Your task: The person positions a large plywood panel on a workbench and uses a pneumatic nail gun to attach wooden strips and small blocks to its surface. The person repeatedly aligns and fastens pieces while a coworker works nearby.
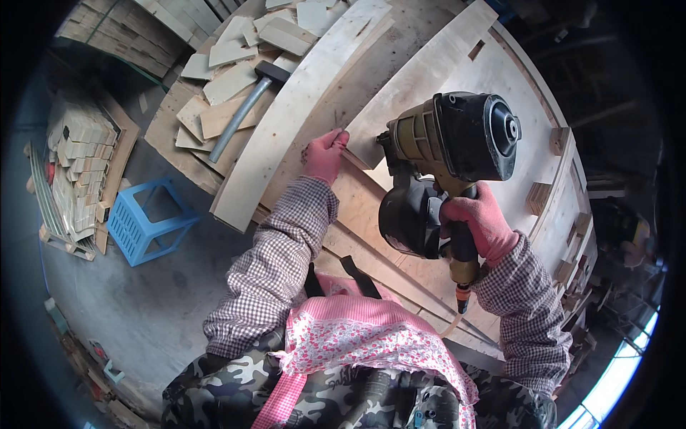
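My left hand [325, 156], in a pink glove, is closed on the near end of a long wooden board [421, 79] that slants away to the far right. My right hand [480, 220], also gloved in pink, wraps round the grip of a black and tan coil nail gun [450, 139]. The gun's nose is beside that board's near end, just right of my left hand; whether it touches the wood I cannot tell. An air hose [452, 326] runs from the bottom of the grip. Beneath lies a pale plywood panel [511, 93] with wooden blocks [538, 198] along its right edge.
Left of the panel stands a long pale plank [286, 118]. Beyond it, a hammer [246, 114] rests on loose wood pieces [232, 86]. A blue plastic stool [148, 222] and a pallet of stacked wood blocks [82, 157] stand on the floor at left.
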Demonstrator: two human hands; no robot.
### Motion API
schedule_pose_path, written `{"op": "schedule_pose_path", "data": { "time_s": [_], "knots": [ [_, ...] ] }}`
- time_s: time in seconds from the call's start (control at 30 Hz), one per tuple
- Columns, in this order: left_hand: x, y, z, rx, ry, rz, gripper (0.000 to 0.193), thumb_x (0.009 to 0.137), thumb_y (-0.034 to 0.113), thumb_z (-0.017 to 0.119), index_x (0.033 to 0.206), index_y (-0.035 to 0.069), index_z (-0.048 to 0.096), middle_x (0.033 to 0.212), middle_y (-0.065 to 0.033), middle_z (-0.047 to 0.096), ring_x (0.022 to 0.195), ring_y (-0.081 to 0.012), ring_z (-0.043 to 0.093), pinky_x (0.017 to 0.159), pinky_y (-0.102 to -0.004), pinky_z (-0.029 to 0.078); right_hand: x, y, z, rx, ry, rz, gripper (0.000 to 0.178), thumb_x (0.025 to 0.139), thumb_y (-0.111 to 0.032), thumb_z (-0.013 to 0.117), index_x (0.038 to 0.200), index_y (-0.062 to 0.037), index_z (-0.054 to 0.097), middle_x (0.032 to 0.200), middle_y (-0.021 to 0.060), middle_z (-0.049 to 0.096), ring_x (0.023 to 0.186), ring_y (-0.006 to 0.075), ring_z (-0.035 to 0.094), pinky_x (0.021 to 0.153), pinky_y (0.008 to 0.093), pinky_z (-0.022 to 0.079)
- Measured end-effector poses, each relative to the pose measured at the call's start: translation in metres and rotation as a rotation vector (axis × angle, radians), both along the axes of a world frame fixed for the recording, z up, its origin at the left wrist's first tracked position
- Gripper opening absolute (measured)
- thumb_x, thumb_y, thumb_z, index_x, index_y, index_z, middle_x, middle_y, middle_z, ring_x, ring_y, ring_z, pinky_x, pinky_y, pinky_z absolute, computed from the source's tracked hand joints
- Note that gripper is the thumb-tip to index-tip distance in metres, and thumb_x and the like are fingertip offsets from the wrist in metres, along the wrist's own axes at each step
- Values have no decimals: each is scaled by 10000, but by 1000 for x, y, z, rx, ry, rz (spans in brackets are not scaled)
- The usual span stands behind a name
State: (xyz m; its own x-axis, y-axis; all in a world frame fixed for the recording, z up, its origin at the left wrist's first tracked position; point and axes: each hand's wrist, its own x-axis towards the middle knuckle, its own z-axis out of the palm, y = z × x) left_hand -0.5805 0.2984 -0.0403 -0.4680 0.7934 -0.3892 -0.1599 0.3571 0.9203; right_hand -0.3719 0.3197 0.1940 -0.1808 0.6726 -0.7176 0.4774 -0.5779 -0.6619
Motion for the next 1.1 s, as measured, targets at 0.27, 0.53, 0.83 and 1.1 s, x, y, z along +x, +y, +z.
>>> {"op": "schedule_pose_path", "data": {
  "time_s": [0.27, 0.53, 0.83, 1.1],
  "knots": [
    [-10, -3, -16, -11, -82, -79, 431, 887, 354, 618, 1143, 7, 622, 963, -32, 652, 837, -114, 575, 758, -262, 464, -7, -1, 32, 34, 139, 23, 402, 710, -10, 587, 1096, 16, 476, 753, 106, 579, 580, 189, 582, 543, 294, 505],
    [-80, -38, 12, 210, -40, 303, 437, 964, 271, 482, 1274, -38, 478, 1222, -164, 561, 1103, -226, 551, 949, -290, 432, -11, -3, -1, -3, 128, 66, 440, 701, -25, 609, 1131, 4, 518, 750, 73, 583, 581, 163, 584, 514, 294, 489],
    [-32, 50, 69, 83, 775, -496, 551, 854, 313, 601, 1279, 1, 439, 1285, -197, 467, 1188, -344, 459, 991, -394, 393, 45, -3, 26, -26, -7, -230, 479, 676, 15, 593, 1145, -1, 497, 738, 90, 577, 556, 192, 580, 522, 297, 496],
    [42, 211, 81, -69, 801, -693, 994, 732, 537, 664, 1421, 7, 181, 1463, -180, 254, 1327, -320, 278, 1097, -452, 223, 106, 9, -40, 146, -7, -428, 550, 631, 36, 563, 1176, 23, 494, 818, 99, 596, 579, 196, 587, 519, 283, 496]
  ]
}}
